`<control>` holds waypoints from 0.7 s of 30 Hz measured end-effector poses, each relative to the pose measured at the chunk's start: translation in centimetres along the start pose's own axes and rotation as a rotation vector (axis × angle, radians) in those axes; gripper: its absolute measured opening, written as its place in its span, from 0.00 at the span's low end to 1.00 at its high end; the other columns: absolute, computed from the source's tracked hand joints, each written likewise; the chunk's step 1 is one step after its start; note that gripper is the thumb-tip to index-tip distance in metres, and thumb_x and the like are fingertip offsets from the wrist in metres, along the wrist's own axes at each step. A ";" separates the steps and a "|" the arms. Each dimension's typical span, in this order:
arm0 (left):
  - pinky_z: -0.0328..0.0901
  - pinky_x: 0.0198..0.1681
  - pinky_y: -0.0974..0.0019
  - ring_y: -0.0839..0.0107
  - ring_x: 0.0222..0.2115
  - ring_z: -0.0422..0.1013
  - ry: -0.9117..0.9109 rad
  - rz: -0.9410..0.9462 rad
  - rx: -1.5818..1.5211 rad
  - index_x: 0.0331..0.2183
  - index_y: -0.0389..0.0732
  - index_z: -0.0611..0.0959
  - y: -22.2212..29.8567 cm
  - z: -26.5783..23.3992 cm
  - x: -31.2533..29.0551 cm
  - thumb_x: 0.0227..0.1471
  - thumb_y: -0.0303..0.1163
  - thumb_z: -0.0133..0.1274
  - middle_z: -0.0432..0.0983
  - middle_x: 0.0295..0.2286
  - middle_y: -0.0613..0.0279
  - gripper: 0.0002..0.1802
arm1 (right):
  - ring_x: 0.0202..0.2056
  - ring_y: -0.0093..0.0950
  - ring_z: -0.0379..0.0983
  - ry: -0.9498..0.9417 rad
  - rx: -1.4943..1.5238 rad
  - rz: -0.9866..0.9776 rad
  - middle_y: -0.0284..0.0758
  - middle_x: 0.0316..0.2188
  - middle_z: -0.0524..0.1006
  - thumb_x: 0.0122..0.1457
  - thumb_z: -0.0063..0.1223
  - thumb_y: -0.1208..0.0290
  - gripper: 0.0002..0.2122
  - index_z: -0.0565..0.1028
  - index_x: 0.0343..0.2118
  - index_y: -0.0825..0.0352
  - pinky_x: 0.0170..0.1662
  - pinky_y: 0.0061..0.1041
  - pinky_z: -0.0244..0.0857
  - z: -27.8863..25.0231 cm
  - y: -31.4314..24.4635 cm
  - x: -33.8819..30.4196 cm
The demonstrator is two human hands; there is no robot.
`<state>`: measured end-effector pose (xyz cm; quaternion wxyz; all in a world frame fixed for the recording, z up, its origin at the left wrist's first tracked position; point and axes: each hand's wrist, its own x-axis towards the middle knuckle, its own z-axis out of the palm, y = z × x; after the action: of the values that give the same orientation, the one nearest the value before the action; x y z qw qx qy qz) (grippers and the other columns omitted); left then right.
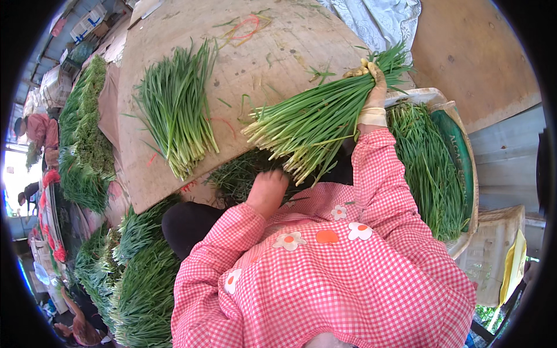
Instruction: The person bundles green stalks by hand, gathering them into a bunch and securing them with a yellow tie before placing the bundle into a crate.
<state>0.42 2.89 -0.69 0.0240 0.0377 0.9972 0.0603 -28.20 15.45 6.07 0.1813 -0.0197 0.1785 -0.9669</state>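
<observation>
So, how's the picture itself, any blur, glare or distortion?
In the head view, black surrounds the round fisheye frame; same view, the left hand looks slightly smeared, the green bundle in the right hand fairly crisp; there too, the silvery cloth shines and the opening at far left is washed out.

Two separate green bunches [177, 110] [313, 113]; two hands [268, 192] [376, 82]

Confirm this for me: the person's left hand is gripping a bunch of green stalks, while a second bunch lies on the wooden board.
Not quite. The head view shows that the right hand is gripping the bunch of green stalks. The rest stands: a second bunch lies on the wooden board.
</observation>
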 end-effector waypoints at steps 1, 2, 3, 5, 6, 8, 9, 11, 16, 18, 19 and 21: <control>0.65 0.31 0.61 0.59 0.27 0.72 -0.321 -0.036 0.035 0.28 0.39 0.78 -0.1 0.7 -1.3 0.41 0.26 0.47 0.73 0.27 0.54 0.08 | 0.24 0.21 0.66 -0.060 0.014 0.021 0.27 0.18 0.70 0.52 0.50 0.70 0.10 0.73 0.33 0.72 0.35 0.25 0.61 0.1 -0.2 -0.1; 0.66 0.32 0.61 0.58 0.29 0.73 -0.491 -0.132 -0.090 0.30 0.38 0.79 -0.8 1.8 -2.3 0.43 0.27 0.48 0.74 0.29 0.51 0.09 | 0.24 0.23 0.65 -0.095 0.050 0.059 0.28 0.17 0.68 0.50 0.52 0.68 0.10 0.73 0.32 0.71 0.34 0.26 0.61 0.2 -0.6 0.0; 0.67 0.34 0.61 0.56 0.30 0.73 -0.657 -0.231 -0.220 0.32 0.36 0.80 -2.0 3.2 -3.1 0.44 0.28 0.48 0.75 0.32 0.49 0.11 | 0.24 0.22 0.64 -0.198 0.103 0.077 0.27 0.18 0.68 0.50 0.52 0.68 0.12 0.72 0.33 0.71 0.35 0.25 0.60 0.1 -0.8 -0.1; 0.67 0.38 0.62 0.58 0.32 0.74 -0.360 -0.418 -0.549 0.36 0.36 0.79 -4.9 5.2 -3.7 0.47 0.32 0.48 0.76 0.34 0.50 0.14 | 0.26 0.19 0.62 -0.356 0.164 0.108 0.25 0.20 0.67 0.50 0.52 0.65 0.16 0.70 0.37 0.72 0.37 0.21 0.57 0.2 -0.8 -0.2; 0.67 0.39 0.62 0.59 0.33 0.74 -0.199 -0.503 -0.710 0.38 0.35 0.78 -6.1 6.0 -3.7 0.49 0.35 0.48 0.76 0.35 0.50 0.16 | 0.25 0.17 0.61 -0.390 0.228 0.156 0.23 0.19 0.65 0.49 0.52 0.65 0.16 0.69 0.37 0.71 0.36 0.20 0.56 0.3 -0.9 -0.4; 0.64 0.45 0.62 0.57 0.38 0.71 -0.022 -0.926 -1.535 0.49 0.38 0.69 -6.9 3.3 -1.3 0.51 0.40 0.44 0.74 0.40 0.59 0.25 | 0.24 0.16 0.59 -0.444 0.190 0.190 0.22 0.19 0.64 0.50 0.52 0.64 0.15 0.69 0.37 0.70 0.35 0.19 0.55 0.0 -0.9 -0.3; 0.64 0.45 0.63 0.59 0.39 0.70 0.150 -0.820 -1.983 0.51 0.39 0.65 -7.2 3.4 -1.0 0.52 0.41 0.45 0.72 0.42 0.58 0.27 | 0.24 0.15 0.58 -0.469 0.250 0.285 0.21 0.19 0.62 0.52 0.50 0.64 0.15 0.69 0.38 0.70 0.34 0.18 0.54 0.3 -0.9 -0.6; 0.63 0.46 0.65 0.63 0.41 0.68 0.329 -0.517 -2.453 0.54 0.40 0.60 -6.7 1.4 -0.5 0.53 0.39 0.44 0.69 0.44 0.57 0.28 | 0.23 0.15 0.58 -0.478 0.244 0.321 0.21 0.19 0.63 0.53 0.49 0.66 0.15 0.68 0.39 0.69 0.33 0.18 0.54 0.4 -0.7 -0.8; 0.63 0.46 0.68 0.69 0.42 0.67 0.350 -0.306 -2.037 0.53 0.40 0.62 -3.6 -3.7 0.7 0.54 0.31 0.44 0.67 0.45 0.57 0.24 | 0.23 0.16 0.57 -0.466 0.273 0.370 0.21 0.20 0.63 0.54 0.47 0.67 0.14 0.68 0.41 0.70 0.34 0.19 0.55 0.9 -0.4 -1.3; 0.63 0.34 0.72 0.74 0.31 0.67 0.421 -0.479 -2.024 0.47 0.40 0.68 -2.6 -4.1 0.3 0.52 0.27 0.45 0.70 0.33 0.64 0.18 | 0.23 0.16 0.57 -0.498 0.304 0.398 0.22 0.20 0.63 0.54 0.47 0.67 0.14 0.68 0.41 0.71 0.34 0.19 0.55 1.0 -0.4 -1.2; 0.62 0.31 0.73 0.76 0.27 0.66 0.386 -0.514 -2.073 0.45 0.40 0.70 -3.2 -3.7 -0.2 0.52 0.27 0.46 0.69 0.30 0.66 0.16 | 0.23 0.16 0.58 -0.488 0.293 0.384 0.22 0.20 0.64 0.53 0.48 0.68 0.15 0.67 0.41 0.71 0.34 0.18 0.55 1.1 -0.8 -1.3; 0.56 0.22 0.75 0.81 0.19 0.59 0.340 -0.750 -2.077 0.40 0.40 0.71 -3.3 -2.9 -1.4 0.53 0.26 0.45 0.63 0.21 0.72 0.10 | 0.24 0.16 0.59 -0.592 0.366 0.371 0.22 0.20 0.64 0.51 0.50 0.69 0.16 0.66 0.42 0.71 0.34 0.18 0.56 0.9 -1.8 -1.1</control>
<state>1.40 -0.84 1.88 -0.0764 -0.3127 0.4011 0.8576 -27.66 17.11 7.59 0.3972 -0.2325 -0.0562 -0.8860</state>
